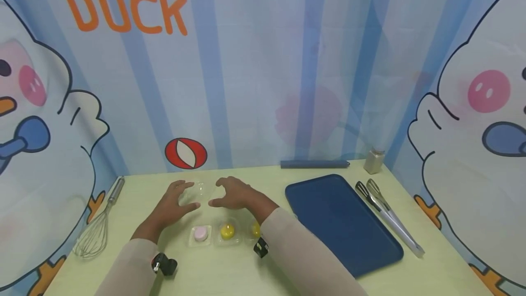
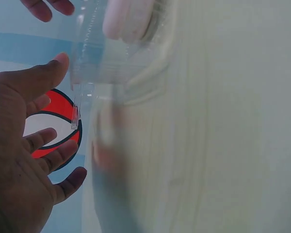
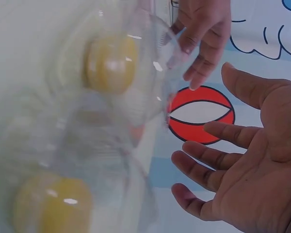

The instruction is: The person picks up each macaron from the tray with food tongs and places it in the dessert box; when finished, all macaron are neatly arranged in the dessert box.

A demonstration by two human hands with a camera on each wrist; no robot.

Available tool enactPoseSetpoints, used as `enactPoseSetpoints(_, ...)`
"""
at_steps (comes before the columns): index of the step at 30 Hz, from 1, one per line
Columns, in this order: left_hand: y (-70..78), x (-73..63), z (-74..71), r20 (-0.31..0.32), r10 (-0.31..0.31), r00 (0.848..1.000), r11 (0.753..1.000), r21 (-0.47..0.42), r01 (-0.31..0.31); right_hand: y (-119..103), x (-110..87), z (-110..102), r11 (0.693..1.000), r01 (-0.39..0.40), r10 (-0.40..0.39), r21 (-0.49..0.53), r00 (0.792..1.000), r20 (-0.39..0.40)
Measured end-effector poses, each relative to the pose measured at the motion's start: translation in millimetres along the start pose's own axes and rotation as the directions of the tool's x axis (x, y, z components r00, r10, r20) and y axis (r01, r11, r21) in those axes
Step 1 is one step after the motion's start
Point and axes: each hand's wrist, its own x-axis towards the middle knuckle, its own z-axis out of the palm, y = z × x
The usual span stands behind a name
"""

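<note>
My left hand [image 1: 174, 205] and right hand [image 1: 233, 194] face each other over the table, fingers spread and bent slightly. Between them is a clear plastic piece [image 1: 200, 188], hard to make out; neither hand appears to grip it. Nearer me stands a clear container with a pink macaron-like sweet [image 1: 200, 233]. To its right, two clear containers hold yellow round sweets, one a middle sweet [image 1: 227, 230], the other a right-hand sweet [image 1: 256, 229] partly hidden by my right arm. In the left wrist view, the pink sweet [image 2: 128, 19] shows through its transparent box.
A blue tray [image 1: 341, 223] lies to the right, with metal tongs [image 1: 390, 218] beside it. At the back are a dark blue rolling-pin-like bar [image 1: 314, 164] and a small shaker jar [image 1: 374, 161]. A wire whisk [image 1: 98, 223] lies far left. A printed curtain [image 1: 255, 67] hangs behind.
</note>
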Motion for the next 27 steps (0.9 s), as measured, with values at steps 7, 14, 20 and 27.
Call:
enactPoseSetpoints(7,4.3,3.9,-3.7,0.024,-0.023,0.999,1.0,-0.002,0.023,-3.6,9.1,-24.6,0.998,0.062,-0.062,0.032,0.998,0.018)
enactPoseSetpoints(14,2.2,11.9,-3.8,0.051,-0.072,0.996,0.997,0.017,0.071,-0.5,22.1,-40.3,0.992,0.116,-0.12,0.052,0.99,0.068)
enactPoseSetpoints(20,1.7,17.0,-3.7,0.071,-0.095,0.993,0.995,0.047,0.092,-0.9,34.1,-52.7,0.997,0.069,-0.074,0.046,0.993,0.096)
enactPoseSetpoints(27,0.3,20.8,-5.6,0.087,-0.077,0.993,0.996,0.046,0.073,4.0,45.4,-49.1,0.998,0.055,-0.058,0.031,0.994,0.095)
